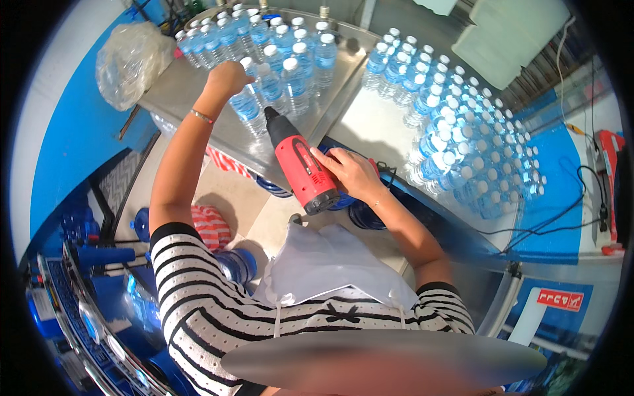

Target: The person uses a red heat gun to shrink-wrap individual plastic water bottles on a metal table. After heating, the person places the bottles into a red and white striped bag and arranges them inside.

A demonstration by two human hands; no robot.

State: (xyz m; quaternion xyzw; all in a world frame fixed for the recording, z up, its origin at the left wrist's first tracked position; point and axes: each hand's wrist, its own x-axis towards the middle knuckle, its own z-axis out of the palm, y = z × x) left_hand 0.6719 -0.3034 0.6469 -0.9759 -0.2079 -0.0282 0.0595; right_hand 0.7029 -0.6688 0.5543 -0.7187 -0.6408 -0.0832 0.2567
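Observation:
My right hand (pixel 352 171) grips a red and black heat gun (pixel 304 168), its handle mostly hidden under the palm. The gun's black nozzle points up and left, close beside a clear plastic water bottle (pixel 246 110) with a blue label. At the top of that bottle is my left hand (pixel 227 80), fingers curled around the cap end, which they hide. Two more capped bottles (pixel 296 89) stand just right of it. Behind them, several rows of similar bottles (pixel 228 37) with white caps stand on the stainless steel counter (pixel 181 91).
A large group of bottles (pixel 465 128) fills much of the white-topped surface (pixel 356 116) at right. A clear plastic bag (pixel 131 64) sits at the counter's left end. Black cables (pixel 540 230) hang along the right wall. Blue water jugs (pixel 237 265) and a striped bag (pixel 212 226) are on the floor.

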